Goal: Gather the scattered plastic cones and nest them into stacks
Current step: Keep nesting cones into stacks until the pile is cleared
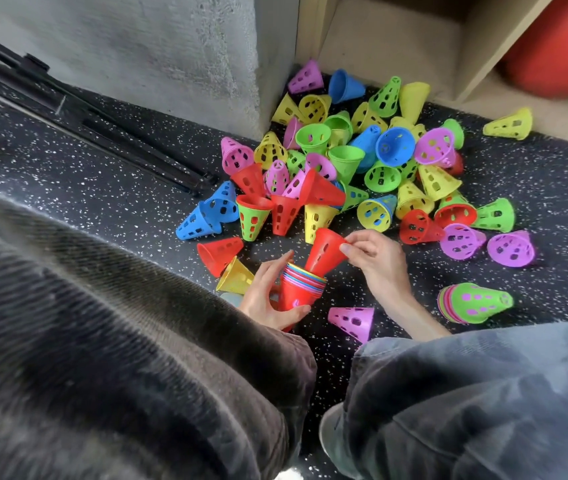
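My left hand (268, 294) grips a nested stack of cones (298, 289) with a red cone outermost and several coloured rims showing at its top. My right hand (376, 256) pinches the rim of a single red cone (325, 251), whose narrow end is in the stack's open top. A big pile of loose perforated cones (348, 161) in red, yellow, green, blue and purple lies on the floor beyond my hands. A second short stack, green outermost (474, 303), lies on its side to the right. A lone purple cone (353, 322) lies near my right wrist.
The floor is dark speckled rubber (102, 174). A grey concrete wall corner (261, 81) and a wooden shelf unit (396, 39) back the pile. Black rails (78, 112) run along the left. My sleeve and knees fill the foreground. A stray yellow cone (509, 124) lies far right.
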